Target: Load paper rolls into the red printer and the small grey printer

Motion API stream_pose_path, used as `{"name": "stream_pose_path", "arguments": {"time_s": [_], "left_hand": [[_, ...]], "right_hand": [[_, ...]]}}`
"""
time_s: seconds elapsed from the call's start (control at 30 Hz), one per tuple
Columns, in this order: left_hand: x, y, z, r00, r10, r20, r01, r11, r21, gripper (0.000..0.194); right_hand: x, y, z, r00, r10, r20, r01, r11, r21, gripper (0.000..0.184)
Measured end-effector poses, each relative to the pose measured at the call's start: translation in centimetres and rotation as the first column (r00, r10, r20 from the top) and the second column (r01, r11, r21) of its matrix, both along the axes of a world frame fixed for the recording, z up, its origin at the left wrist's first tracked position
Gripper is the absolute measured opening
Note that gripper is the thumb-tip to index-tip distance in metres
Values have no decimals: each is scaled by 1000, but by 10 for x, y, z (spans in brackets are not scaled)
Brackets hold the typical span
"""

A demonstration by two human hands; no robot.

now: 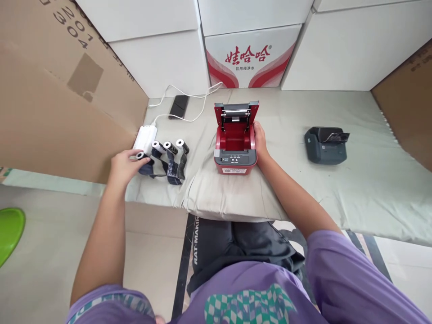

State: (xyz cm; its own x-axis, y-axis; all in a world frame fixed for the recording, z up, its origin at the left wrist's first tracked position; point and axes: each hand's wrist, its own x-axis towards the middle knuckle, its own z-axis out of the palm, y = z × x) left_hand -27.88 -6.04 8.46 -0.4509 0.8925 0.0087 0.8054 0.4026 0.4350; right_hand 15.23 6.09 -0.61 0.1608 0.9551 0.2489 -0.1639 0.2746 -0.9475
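Note:
A red and dark grey label printer (235,158) stands on the cloth-covered surface, its lid (236,112) raised and its red inner bay showing nothing inside. My right hand (260,140) grips the printer's right side, with the fingertips partly hidden behind it. Over on the left, my left hand (126,164) pinches a small dark label roll (141,155) with a white core, between thumb and fingers. Just right of that hand stand more such rolls, among them one roll (170,147) and another (182,145), their dark strips trailing toward the front edge.
A dark grey printer (326,146) with a strip sticking out sits at the right. Behind the rolls are a white power adapter (146,138), its white cable (203,108) and a black phone-like slab (179,106). White boxes (158,63) line the back; a cardboard box (67,94) borders the left.

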Motion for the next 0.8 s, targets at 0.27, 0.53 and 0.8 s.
{"name": "stream_pose_path", "arguments": {"time_s": [0.27,0.53,0.8], "left_hand": [[10,5,10,969,-115,-219,148,979,142,54],[23,53,17,946,-274,-171,260,960,-101,46],[53,37,44,519,-524,675,-71,761,645,54]], "right_hand": [[0,0,-1,1000,2,-17,-3,1000,-7,50],[-2,-2,3,1000,-2,-23,2,1000,-28,51],[-3,-5,6,1000,5,-28,-6,999,-39,54]]}}
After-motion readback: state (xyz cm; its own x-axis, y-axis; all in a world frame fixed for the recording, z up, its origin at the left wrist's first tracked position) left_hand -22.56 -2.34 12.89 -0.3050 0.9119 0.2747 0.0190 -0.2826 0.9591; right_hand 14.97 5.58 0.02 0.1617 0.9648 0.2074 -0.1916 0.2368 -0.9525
